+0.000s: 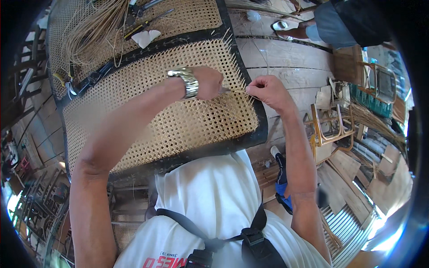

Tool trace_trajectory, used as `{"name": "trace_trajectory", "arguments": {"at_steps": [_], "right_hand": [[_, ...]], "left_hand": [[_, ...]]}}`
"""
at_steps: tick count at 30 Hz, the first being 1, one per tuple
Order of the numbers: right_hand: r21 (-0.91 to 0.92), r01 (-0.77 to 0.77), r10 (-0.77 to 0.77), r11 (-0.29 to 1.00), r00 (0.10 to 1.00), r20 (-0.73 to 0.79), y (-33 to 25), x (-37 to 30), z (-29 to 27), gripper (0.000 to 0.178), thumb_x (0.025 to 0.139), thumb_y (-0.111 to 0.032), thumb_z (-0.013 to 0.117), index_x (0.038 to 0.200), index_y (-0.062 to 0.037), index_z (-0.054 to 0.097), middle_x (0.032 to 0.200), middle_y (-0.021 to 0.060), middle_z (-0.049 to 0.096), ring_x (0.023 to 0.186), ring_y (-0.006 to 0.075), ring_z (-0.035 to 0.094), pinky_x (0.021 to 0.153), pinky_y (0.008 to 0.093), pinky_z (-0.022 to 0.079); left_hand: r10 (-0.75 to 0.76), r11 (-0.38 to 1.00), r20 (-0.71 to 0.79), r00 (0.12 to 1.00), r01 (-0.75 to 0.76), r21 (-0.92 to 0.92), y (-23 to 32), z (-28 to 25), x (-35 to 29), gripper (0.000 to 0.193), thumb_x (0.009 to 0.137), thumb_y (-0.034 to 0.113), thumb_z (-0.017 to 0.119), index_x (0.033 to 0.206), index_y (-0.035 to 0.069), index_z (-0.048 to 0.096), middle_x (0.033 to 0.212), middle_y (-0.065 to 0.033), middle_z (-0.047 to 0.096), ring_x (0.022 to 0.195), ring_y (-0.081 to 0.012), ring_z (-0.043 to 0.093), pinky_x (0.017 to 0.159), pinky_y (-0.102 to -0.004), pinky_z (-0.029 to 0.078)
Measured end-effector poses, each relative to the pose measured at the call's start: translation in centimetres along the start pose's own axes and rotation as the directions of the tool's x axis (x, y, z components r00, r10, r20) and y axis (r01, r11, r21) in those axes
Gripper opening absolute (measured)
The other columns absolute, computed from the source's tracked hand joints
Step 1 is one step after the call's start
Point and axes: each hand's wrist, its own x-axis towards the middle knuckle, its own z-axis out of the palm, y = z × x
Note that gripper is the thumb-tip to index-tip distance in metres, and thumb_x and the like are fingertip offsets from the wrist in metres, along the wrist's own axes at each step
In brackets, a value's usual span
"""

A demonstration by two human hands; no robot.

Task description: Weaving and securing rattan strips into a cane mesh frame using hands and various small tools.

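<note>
A woven cane panel (147, 111) in a black frame (261, 129) lies across my lap. My left hand (208, 82), with a metal wristwatch (187, 82) on its wrist, rests on the weave near the panel's right edge and holds a thin metal tool (225, 90) pointing right. My right hand (268, 91) is at the frame's right edge, its fingers pinched on a thin cane strand (239, 91) that runs between both hands. Short strand ends stick out along that edge.
A second caned panel (192, 15) lies beyond, with a bundle of loose cane strands (96, 31), pliers (140, 27) and a white scrap on it. Another person (330, 24) sits at the far right on the plank floor. Wooden chair frames (330, 125) stand at right.
</note>
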Motion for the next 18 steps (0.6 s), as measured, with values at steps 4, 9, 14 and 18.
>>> {"name": "trace_trajectory", "arguments": {"at_steps": [4,9,14,18], "right_hand": [[-0.036,0.032,-0.033,0.999,0.999,-0.022,-0.1,0.6,0.5,0.019,0.084,-0.019,0.072,0.081,0.0000,0.071,0.074,-0.0013,0.065,0.069,0.0060,0.055,0.063,0.0247,0.045],[-0.114,0.006,-0.017,0.993,0.995,-0.102,-1.8,-0.4,0.2,0.019,0.081,-0.018,0.070,0.080,0.0006,0.069,0.071,0.0017,0.065,0.068,0.0077,0.056,0.064,0.0261,0.046],[-0.211,0.021,-0.055,0.977,0.986,-0.157,-2.2,0.1,0.3,0.020,0.077,-0.020,0.067,0.083,-0.0009,0.072,0.075,0.0157,0.071,0.069,0.0251,0.068,0.069,0.0360,0.053],[-0.256,0.003,-0.040,0.967,0.989,-0.139,-3.1,0.1,0.4,0.020,0.077,-0.018,0.067,0.083,0.0002,0.070,0.073,0.0110,0.068,0.069,0.0193,0.063,0.067,0.0336,0.050]], "left_hand": [[-0.008,0.982,0.018,1.000,0.004,0.188,1.4,-0.6,0.8,0.029,0.096,0.023,0.053,0.099,0.001,0.071,0.082,-0.0171,0.070,0.073,-0.0273,0.067,0.066,-0.0453,0.051],[-0.123,0.955,0.069,0.990,0.099,0.279,3.2,-2.5,1.2,0.025,0.085,0.016,0.058,0.084,-0.003,0.073,0.078,-0.0179,0.070,0.069,-0.0294,0.068,0.063,-0.0447,0.052],[-0.107,0.910,0.068,0.992,0.070,0.409,4.5,-2.3,3.1,0.025,0.076,0.017,0.063,0.089,0.000,0.076,0.084,-0.0170,0.074,0.077,-0.0264,0.072,0.066,-0.0431,0.056],[-0.138,0.912,0.139,0.981,0.072,0.403,3.7,-1.2,4.6,0.020,0.083,0.014,0.061,0.087,0.003,0.077,0.084,-0.0138,0.075,0.077,-0.0242,0.074,0.066,-0.0416,0.058]]}}
